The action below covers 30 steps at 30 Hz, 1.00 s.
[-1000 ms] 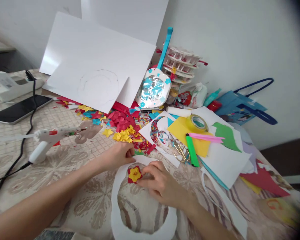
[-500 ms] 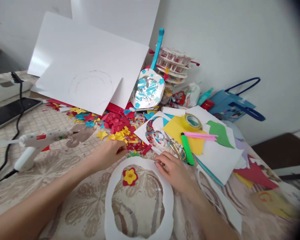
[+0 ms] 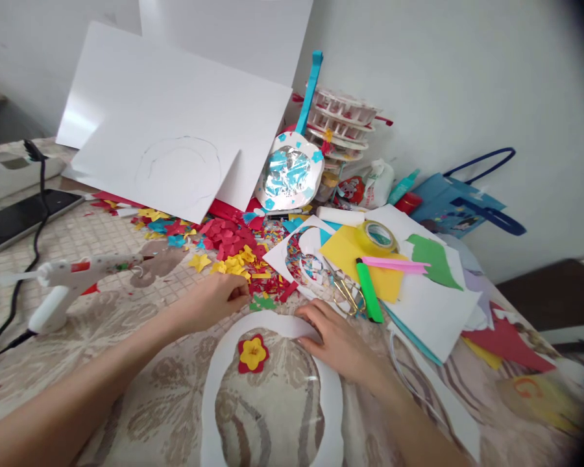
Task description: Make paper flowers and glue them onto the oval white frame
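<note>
A white wavy-edged ring (image 3: 331, 402) with a clear film centre lies at the front middle. On the film near its top left is a red and yellow paper flower (image 3: 253, 354). My right hand (image 3: 328, 334) rests at the ring's upper right, thumb and fingers apart, spanning its edge. Beyond the ring's upper left, my left hand (image 3: 224, 297) is on the cloth with curled fingers; whatever they hold, if anything, is hidden. Right beside it lie yellow paper flowers (image 3: 234, 263) and green paper pieces (image 3: 263, 302).
A glue gun (image 3: 71, 282) and a phone (image 3: 24, 217) lie at left. White boards (image 3: 175, 117) lean behind red cut-outs (image 3: 226, 239). At right are scissors (image 3: 349, 298), a green marker (image 3: 368, 292), tape (image 3: 378, 237), paper sheets (image 3: 433, 311) and a blue bag (image 3: 460, 204).
My right hand has shifted slightly, its thumb and fingers now more spread over the ring's edge. The ring and flower sit slightly lower in view. My left hand is nearly unchanged.
</note>
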Available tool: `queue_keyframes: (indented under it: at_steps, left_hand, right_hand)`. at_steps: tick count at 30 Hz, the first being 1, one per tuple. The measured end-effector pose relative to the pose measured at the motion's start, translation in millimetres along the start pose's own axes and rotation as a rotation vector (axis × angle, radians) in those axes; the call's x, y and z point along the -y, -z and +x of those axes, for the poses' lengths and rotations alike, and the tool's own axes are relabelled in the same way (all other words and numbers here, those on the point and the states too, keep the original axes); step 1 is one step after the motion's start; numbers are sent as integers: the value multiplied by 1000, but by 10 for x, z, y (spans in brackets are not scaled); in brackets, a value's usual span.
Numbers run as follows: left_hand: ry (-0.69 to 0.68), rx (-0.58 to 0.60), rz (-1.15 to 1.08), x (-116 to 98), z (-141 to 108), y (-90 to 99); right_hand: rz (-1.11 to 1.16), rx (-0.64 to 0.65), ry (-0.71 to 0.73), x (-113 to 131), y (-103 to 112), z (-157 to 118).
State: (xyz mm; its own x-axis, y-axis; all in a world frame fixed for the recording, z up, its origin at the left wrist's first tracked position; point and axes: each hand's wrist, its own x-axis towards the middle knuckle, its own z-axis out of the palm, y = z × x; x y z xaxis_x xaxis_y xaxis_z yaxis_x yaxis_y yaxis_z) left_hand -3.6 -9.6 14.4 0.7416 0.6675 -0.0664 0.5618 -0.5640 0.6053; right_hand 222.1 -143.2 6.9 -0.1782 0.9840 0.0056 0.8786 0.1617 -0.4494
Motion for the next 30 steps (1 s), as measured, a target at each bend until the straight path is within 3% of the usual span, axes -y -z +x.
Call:
queue_keyframes:
  at_steps: [10,17,24,27,30]
  left_hand:
    - [-8,-33,25,32,9,-7]
    - [-13,-32,-11,29,12,-30]
    - [-56,-33,-65,39,15,-34]
    - [-59,-42,-63,29,13,-32]
    - [-62,-43,-63,18,21,-65]
  right_hand:
    - [4,23,29,9,11,-11]
    - [72,-237,209,-15,-7,39]
    - [-165,-57,318,122,39,354]
    - [-270,-30,331,135,28,509]
    - [-229,-46,306,121,-20,593]
